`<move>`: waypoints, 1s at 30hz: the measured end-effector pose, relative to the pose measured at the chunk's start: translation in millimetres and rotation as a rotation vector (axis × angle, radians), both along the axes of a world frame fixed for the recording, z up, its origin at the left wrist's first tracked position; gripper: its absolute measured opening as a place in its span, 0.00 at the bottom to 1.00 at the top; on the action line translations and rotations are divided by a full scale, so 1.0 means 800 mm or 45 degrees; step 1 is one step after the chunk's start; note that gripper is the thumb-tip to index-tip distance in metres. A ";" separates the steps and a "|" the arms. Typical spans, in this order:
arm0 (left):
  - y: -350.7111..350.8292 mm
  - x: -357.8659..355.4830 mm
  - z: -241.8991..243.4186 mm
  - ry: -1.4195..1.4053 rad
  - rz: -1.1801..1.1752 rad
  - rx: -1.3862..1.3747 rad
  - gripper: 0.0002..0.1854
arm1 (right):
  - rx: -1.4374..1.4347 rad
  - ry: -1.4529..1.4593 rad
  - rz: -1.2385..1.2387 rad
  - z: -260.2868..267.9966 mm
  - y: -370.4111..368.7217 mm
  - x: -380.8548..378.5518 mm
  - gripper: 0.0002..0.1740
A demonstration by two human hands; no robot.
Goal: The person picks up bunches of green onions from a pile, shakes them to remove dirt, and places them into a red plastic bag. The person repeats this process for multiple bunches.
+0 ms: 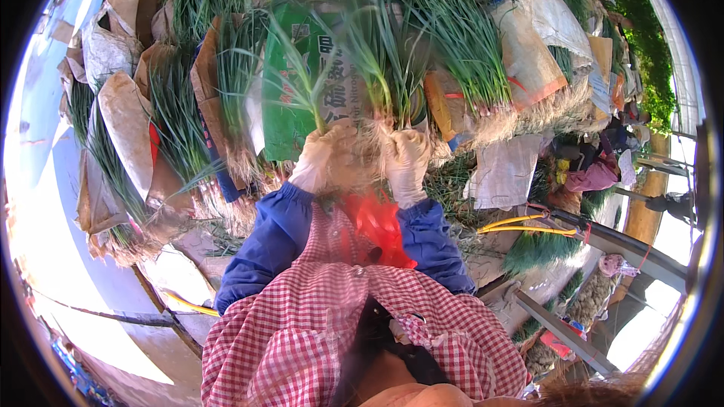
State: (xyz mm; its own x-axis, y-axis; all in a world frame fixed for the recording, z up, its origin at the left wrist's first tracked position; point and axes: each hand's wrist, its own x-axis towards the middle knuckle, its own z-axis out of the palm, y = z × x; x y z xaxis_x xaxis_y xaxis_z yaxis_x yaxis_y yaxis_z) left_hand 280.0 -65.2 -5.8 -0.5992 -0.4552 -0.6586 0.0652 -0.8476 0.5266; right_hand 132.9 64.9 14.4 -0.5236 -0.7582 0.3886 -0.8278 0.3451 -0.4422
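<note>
Both of my hands wear pale gloves below blue sleeves. My left hand (327, 150) is closed around the lower stem of a green seedling (305, 90), whose leaves fan upward. My right hand (406, 152) grips the base of a small bunch of seedlings (387, 93) by its pale, stringy roots (372, 138). The two hands are apart, with roots between them, partly blurred. Behind them lies a green and white printed sack (291, 85). Red plastic (382, 226) hangs below the hands, in front of my checked apron.
Bundles of green seedlings (458, 56) lie among brown and white sacks (523, 45) ahead and at the left (124, 124). A metal bar (565, 330) and yellow tubing (515, 226) are at right. A person in a pink garment (591, 175) is farther right.
</note>
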 end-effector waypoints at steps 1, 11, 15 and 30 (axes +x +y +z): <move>0.004 -0.008 -0.001 -0.011 -0.022 0.015 0.19 | 0.037 -0.077 0.021 0.002 0.001 0.017 0.07; 0.000 -0.004 -0.019 -0.028 -0.003 -0.080 0.17 | -0.216 -1.416 -0.189 -0.031 -0.006 0.050 0.14; -0.002 -0.006 -0.011 -0.084 -0.089 -0.075 0.15 | -0.018 -1.230 -0.102 -0.096 -0.049 0.023 0.17; -0.018 0.095 0.056 -0.060 -0.019 0.103 0.15 | 0.014 -1.952 0.031 -0.066 -0.108 0.046 0.27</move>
State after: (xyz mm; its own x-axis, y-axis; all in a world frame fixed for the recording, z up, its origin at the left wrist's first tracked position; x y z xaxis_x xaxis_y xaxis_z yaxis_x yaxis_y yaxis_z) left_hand 356.1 -79.8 38.7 -0.5732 -0.3907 -0.7203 0.0293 -0.8882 0.4585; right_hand 169.6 -21.4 -38.7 -0.3906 -0.7713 -0.5024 0.4028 0.3475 -0.8467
